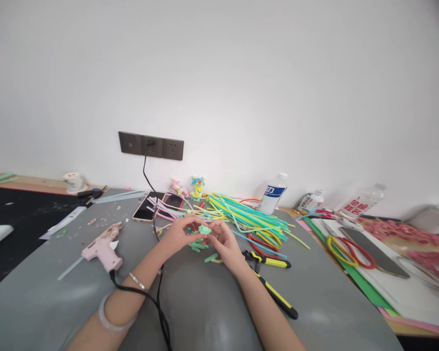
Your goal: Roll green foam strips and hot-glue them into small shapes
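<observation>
Between my two hands, over the middle of the grey mat, is a small mint-green fuzzy piece (204, 229) that looks like shaped pipe cleaner. The fingers of my left hand (185, 231) close on its left side. Those of my right hand (223, 240) pinch it from the right. Just below my hands lie short cut green pipe cleaner pieces (197, 246). A bundle of long yellow, green and teal pipe cleaners (252, 217) spreads behind my right hand. Yellow-and-black pliers (274, 287) rest beside my right forearm.
A pink glue gun (104, 249) with a black cord lies left of my left arm. Behind are a phone (148, 207), two small pipe cleaner figures (197, 187) and a bottle (272, 194). Scissors (351, 251) lie on papers at the right. Wall sockets (151, 146) hold the plugged cord.
</observation>
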`<state>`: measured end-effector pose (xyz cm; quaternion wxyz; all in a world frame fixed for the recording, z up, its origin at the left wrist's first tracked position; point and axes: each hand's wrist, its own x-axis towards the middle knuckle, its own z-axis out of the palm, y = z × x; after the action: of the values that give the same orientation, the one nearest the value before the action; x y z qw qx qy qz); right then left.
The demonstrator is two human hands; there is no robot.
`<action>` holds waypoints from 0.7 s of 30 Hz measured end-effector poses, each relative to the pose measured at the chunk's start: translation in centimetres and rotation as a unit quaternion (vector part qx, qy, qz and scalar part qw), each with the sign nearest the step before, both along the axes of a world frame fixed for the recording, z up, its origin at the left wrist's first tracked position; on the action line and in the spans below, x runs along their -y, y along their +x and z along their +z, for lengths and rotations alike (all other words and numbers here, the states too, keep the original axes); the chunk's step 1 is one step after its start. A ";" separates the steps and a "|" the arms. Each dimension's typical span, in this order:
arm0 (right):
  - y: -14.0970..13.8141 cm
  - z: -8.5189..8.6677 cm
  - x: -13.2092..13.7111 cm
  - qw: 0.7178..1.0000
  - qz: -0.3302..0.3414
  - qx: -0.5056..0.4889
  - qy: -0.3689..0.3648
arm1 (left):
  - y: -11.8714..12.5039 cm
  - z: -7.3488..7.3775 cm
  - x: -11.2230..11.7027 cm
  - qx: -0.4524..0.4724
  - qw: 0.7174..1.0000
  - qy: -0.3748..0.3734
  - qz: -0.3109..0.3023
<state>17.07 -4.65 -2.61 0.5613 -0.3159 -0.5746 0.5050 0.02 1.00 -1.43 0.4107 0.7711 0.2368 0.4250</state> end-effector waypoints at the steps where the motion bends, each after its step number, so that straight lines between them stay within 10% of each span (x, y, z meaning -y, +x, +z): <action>1: 0.0 0.0 0.0 1.000 0.003 0.001 0.001 | 0.0 0.0 0.0 -0.004 1.000 0.010 0.001; 12: 1.0 -2.0 -1.1 0.977 -0.185 0.090 0.048 | -0.1 0.1 0.4 -0.075 0.992 0.101 0.023; 21: 0.3 0.6 0.1 0.910 -0.355 0.077 0.200 | -0.1 0.0 0.2 -0.091 0.989 0.110 0.038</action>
<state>17.40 -4.77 -2.05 0.7088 -0.4180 -0.5550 0.1217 -0.12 0.77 -1.48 0.2837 0.8377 0.2539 0.3915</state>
